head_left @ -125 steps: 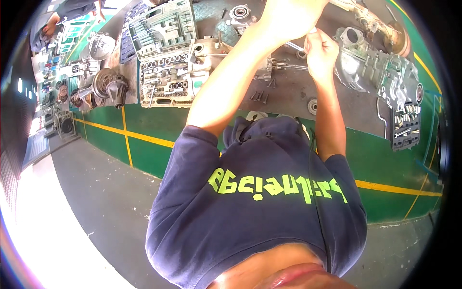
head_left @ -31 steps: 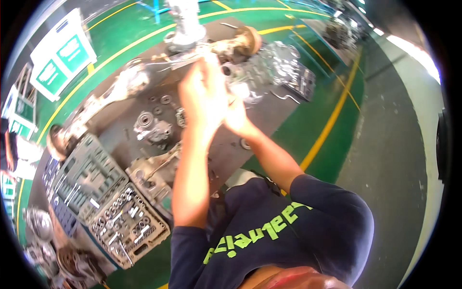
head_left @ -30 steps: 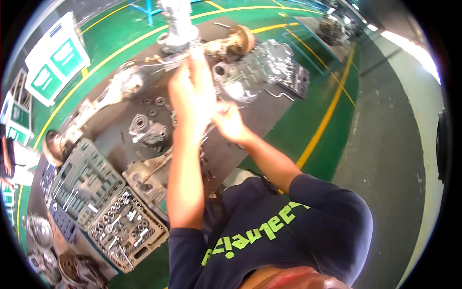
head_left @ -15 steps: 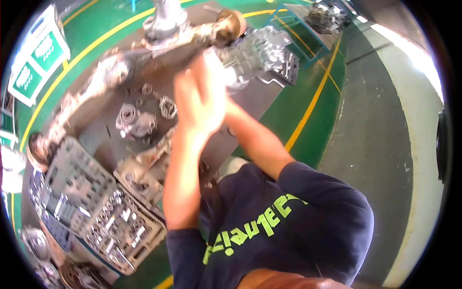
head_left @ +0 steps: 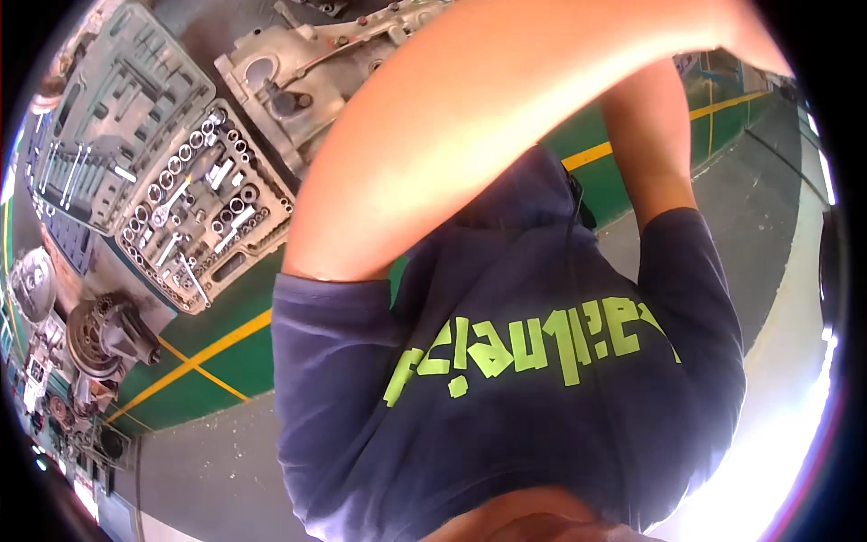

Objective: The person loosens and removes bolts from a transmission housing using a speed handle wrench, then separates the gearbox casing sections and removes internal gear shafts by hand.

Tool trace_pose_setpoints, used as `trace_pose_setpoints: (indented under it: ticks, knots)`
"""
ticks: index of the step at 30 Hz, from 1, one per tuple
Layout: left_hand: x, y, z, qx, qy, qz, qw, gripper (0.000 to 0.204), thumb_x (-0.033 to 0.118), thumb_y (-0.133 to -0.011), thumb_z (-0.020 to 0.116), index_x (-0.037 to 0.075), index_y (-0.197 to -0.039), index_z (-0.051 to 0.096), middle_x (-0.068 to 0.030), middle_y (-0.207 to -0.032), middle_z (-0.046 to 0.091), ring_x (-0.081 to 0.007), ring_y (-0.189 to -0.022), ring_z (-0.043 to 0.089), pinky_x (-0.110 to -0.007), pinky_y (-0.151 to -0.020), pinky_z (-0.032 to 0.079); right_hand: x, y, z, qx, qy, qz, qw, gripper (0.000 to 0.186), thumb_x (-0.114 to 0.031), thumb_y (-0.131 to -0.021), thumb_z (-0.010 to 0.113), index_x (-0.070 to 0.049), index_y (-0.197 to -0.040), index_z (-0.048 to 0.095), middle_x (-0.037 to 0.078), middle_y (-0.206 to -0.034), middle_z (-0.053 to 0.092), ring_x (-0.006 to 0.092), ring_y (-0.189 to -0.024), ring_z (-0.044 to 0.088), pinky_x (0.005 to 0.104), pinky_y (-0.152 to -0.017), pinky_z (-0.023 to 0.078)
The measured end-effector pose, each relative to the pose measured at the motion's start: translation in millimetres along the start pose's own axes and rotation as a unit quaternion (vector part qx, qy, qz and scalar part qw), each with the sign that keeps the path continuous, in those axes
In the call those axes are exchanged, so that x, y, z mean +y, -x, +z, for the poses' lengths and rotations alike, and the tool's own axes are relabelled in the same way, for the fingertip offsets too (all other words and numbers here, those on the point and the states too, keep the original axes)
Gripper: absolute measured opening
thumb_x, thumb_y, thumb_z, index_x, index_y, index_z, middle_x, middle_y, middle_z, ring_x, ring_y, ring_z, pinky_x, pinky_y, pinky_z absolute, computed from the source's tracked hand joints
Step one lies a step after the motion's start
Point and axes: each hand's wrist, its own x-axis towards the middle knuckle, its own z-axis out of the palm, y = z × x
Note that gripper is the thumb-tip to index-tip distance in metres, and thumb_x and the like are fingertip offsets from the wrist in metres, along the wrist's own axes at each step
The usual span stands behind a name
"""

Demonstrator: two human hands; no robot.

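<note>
My left forearm reaches up and across to the right. My left hand (head_left: 755, 38) is at the upper right rim, smeared and cut off, so its fingers cannot be read. My right upper arm (head_left: 648, 135) rises behind that forearm, and my right hand is hidden or outside the picture. No held thing shows. To the left of my left arm lies an unfolded socket set case (head_left: 196, 304) with chrome sockets, a ratchet (head_left: 163, 215) and small tools. Beyond it, partly covered by the forearm, is a cast metal housing (head_left: 298, 54).
At the lower left are a round, rusty disc-shaped metal part (head_left: 88, 336), a pale bell-shaped casting (head_left: 34, 282) and several more machine parts. The green floor (head_left: 203, 397) carries yellow lines (head_left: 194, 361), with grey floor (head_left: 217, 470) nearer me.
The view has swung downward, taking the small parts on the bench out of sight. My hands, together ahead of me before, have moved to the upper right, and my left forearm now crosses the view.
</note>
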Motion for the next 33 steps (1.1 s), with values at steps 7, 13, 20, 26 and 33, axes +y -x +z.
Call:
trace_pose_setpoints:
  ticks: [7,13,20,26,33]
  knots:
    - [-1.7,29.1,3.5,0.023,0.004,-0.031,0.999,0.052,0.045,-0.096,0.041,0.001,-0.095,0.069,-0.0165,-0.083,0.070,-0.0326,-0.082,0.069,-0.044,-0.076,0.053,29.8,15.3,-162.6,-0.238,-0.324,0.196,0.894,0.026,-0.023,-0.096,0.050,0.000,-0.097,0.062,0.003,-0.083,0.059,0.0149,-0.080,0.055,0.0318,-0.080,0.044]
    - [-18.9,-6.9,25.3,0.082,-0.004,-0.042,0.996,0.042,0.044,-0.091,0.050,0.009,-0.098,0.072,-0.0104,-0.089,0.072,-0.0291,-0.085,0.070,-0.042,-0.074,0.053,-53.0,18.0,-12.9,-0.418,0.265,0.155,0.855,0.030,-0.024,-0.095,0.065,-0.005,-0.074,0.057,-0.001,-0.064,0.051,0.0084,-0.059,0.046,0.0245,-0.056,0.035]
    - [-65.4,-97.4,37.1,0.134,-0.011,-0.041,0.990,0.047,0.054,-0.082,0.055,0.018,-0.101,0.077,-0.0049,-0.099,0.074,-0.0266,-0.098,0.070,-0.042,-0.078,0.055,50.9,-25.1,-158.8,-0.132,-0.213,0.187,0.950,0.030,-0.024,-0.100,0.050,-0.008,-0.075,0.045,0.004,-0.067,0.037,0.0168,-0.064,0.035,0.0377,-0.072,0.035]
    - [-57.2,-89.1,70.6,0.143,-0.014,-0.119,0.982,0.063,0.068,-0.083,0.051,0.010,-0.082,0.077,-0.0113,-0.076,0.072,-0.0307,-0.076,0.071,-0.043,-0.068,0.055,1.4,67.3,-152.1,-0.355,-0.056,0.092,0.929,0.028,-0.028,-0.104,0.047,-0.008,-0.084,0.051,0.006,-0.069,0.049,0.0196,-0.064,0.048,0.0403,-0.065,0.043]
    - [-40.7,-105.6,127.6,0.358,-0.244,-0.086,0.897,0.026,0.032,-0.079,0.064,0.009,-0.069,0.068,-0.0110,-0.076,0.070,-0.0240,-0.070,0.069,-0.042,-0.056,0.047,-20.2,33.5,-45.7,-0.396,-0.414,0.189,0.798,0.037,-0.037,-0.105,0.044,-0.010,-0.080,0.046,-0.001,-0.054,0.036,0.0115,-0.054,0.035,0.0294,-0.060,0.033]
